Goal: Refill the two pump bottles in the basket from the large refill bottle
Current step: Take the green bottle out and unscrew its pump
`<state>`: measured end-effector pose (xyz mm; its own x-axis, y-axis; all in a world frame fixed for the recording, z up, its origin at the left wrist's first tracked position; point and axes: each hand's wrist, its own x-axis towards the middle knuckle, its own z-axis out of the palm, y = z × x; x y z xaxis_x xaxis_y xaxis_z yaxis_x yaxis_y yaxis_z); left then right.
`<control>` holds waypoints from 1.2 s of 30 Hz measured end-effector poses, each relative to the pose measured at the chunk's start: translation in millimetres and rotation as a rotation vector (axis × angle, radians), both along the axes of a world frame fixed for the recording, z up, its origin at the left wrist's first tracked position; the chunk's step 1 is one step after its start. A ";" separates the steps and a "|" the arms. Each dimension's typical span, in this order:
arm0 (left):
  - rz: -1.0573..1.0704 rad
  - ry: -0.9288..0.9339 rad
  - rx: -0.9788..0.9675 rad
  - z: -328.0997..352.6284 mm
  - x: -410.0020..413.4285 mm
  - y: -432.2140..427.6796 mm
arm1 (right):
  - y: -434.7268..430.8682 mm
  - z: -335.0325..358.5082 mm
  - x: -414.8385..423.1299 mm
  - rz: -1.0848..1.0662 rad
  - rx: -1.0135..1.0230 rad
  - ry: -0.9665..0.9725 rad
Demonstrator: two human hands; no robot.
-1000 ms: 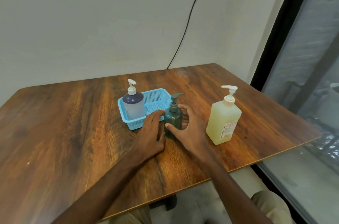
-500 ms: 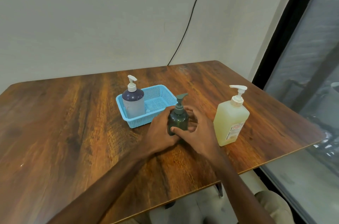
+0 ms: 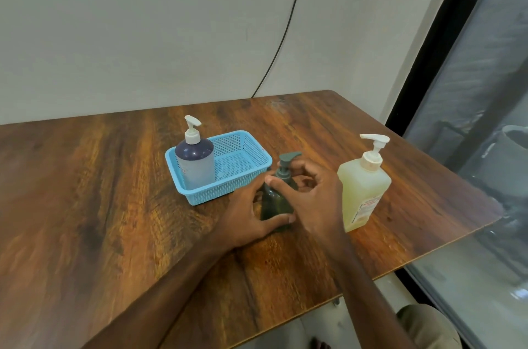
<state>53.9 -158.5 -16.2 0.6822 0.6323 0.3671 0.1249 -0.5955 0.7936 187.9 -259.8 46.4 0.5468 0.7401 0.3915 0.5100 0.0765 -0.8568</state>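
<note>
A small dark green pump bottle stands on the table just in front of the blue mesh basket. My left hand wraps its body from the left. My right hand grips its neck, just below the grey-green pump head. A frosted bottle with a dark purple top and white pump stands in the basket's left half. The large yellowish refill bottle with a white pump stands to the right, close to my right hand.
The wooden table ends in an edge at the right and front. A window with a dark frame runs along the right side. A black cable hangs down the wall behind.
My left hand has closed around the green bottle's body. My right hand has risen from the bottle's side to its neck. The bottle stays in front of the basket.
</note>
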 end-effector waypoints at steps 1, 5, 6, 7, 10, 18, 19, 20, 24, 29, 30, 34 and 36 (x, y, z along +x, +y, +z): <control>0.007 -0.008 -0.002 -2.1 -0.7 -0.7 | 0.0 -1.3 -1.6 0.006 0.009 0.012; -0.006 -0.028 -0.023 -8.4 -0.1 -2.5 | -0.8 -7.5 -5.5 0.018 0.066 0.074; -0.010 -0.031 -0.023 -9.3 0.5 -1.9 | -0.9 -8.6 -6.8 0.012 0.068 0.087; -0.006 -0.035 -0.016 -9.7 0.9 -1.6 | -0.7 -9.2 -7.9 0.000 0.062 0.086; 0.011 -0.041 0.000 -10.6 1.8 -0.9 | 1.1 -8.7 -8.5 -0.008 0.045 0.051; -0.021 -0.059 -0.015 -5.0 -0.1 -0.9 | -1.0 0.9 8.8 0.283 0.031 0.042; -0.035 -0.053 -0.023 -2.8 -0.7 -1.3 | -2.4 1.4 13.4 0.347 0.026 0.070; -0.050 -0.048 -0.038 -0.8 -0.3 -1.4 | -3.9 1.7 18.2 0.401 0.008 0.100; -0.102 -0.075 -0.098 -5.2 2.4 1.2 | -5.9 -0.1 25.4 0.539 -0.080 0.163; -0.087 -0.071 -0.088 -7.4 1.2 0.9 | -3.0 -9.5 10.8 0.172 0.055 0.058; -0.081 -0.070 -0.086 -5.1 1.2 -0.9 | -2.2 -11.5 8.6 0.129 0.078 0.061; -0.088 -0.121 -0.167 -7.9 0.4 -1.2 | -2.4 -13.7 6.7 0.150 0.112 0.116; -0.089 -0.139 -0.200 -9.4 -0.2 -1.4 | -5.6 -12.9 8.0 0.267 0.083 0.151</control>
